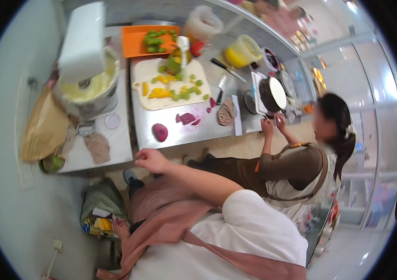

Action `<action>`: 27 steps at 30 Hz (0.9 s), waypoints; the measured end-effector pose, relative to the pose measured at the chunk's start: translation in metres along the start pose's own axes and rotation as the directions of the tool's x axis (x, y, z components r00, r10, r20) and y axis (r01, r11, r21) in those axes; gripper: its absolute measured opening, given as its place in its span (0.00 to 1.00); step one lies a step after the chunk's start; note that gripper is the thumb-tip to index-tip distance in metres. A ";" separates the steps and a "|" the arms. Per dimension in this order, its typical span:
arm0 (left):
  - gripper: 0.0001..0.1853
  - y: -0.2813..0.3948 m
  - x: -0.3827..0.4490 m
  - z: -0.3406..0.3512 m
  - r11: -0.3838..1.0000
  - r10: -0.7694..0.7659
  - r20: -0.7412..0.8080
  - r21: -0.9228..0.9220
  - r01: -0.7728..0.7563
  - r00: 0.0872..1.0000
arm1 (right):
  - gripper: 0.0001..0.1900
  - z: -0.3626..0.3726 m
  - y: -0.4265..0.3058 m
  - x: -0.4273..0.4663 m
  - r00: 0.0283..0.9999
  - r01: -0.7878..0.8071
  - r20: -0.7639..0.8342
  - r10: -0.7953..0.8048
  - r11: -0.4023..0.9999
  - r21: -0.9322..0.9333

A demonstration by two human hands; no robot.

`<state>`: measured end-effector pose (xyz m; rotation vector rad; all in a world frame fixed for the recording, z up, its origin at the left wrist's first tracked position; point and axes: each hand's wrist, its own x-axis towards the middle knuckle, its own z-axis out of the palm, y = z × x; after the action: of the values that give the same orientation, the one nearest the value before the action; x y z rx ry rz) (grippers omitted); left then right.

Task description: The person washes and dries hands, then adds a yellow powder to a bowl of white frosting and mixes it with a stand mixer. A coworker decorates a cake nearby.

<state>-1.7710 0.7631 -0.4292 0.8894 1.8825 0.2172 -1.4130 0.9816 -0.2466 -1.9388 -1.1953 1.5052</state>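
My right hand point(152, 160) hangs just off the front edge of the steel worktable point(128, 70), fingers loosely bent and nothing visible in them. Closest to it on the steel is a piece of purple-red fruit point(160, 132), apparently dragon fruit. Low on the left, my left hand point(121, 228) is at the mouth of a dark bin bag point(102, 196) with packaging inside; whether it holds anything is unclear. Cut purple-red pieces point(186, 119) lie beyond. Behind them a cream cutting board point(142, 71) carries green and orange-yellow fruit pieces point(161, 93).
A stand mixer point(81, 45) with pale cream in its bowl stands left. An orange tray point(132, 40) holds green fruit. Two knives point(228, 70) and a brown cloth point(226, 112) lie on the steel. At right, a co-worker point(289, 164) handles a dark-sided, white-topped cake point(272, 94).
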 end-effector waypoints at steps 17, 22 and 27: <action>0.15 0.147 0.002 -0.025 0.993 0.071 0.064 -0.095 -0.064 0.995 | 0.12 -0.377 0.254 -0.022 0.358 -0.710 -0.913 0.197 0.692 -0.129; 0.13 0.185 -0.017 -0.002 0.998 0.058 0.132 -0.004 -0.058 0.990 | 0.15 -0.388 0.233 -0.022 0.298 -0.676 -0.928 0.225 0.736 -0.039; 0.16 0.223 0.000 0.037 0.958 0.279 0.192 0.012 -0.287 0.941 | 0.15 -0.331 0.207 -0.022 0.398 0.001 -0.878 0.267 0.957 0.291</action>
<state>-1.6326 0.9137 -0.3339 1.1679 1.5849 0.2616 -1.0299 0.9094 -0.2783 -2.1747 -0.3003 0.3433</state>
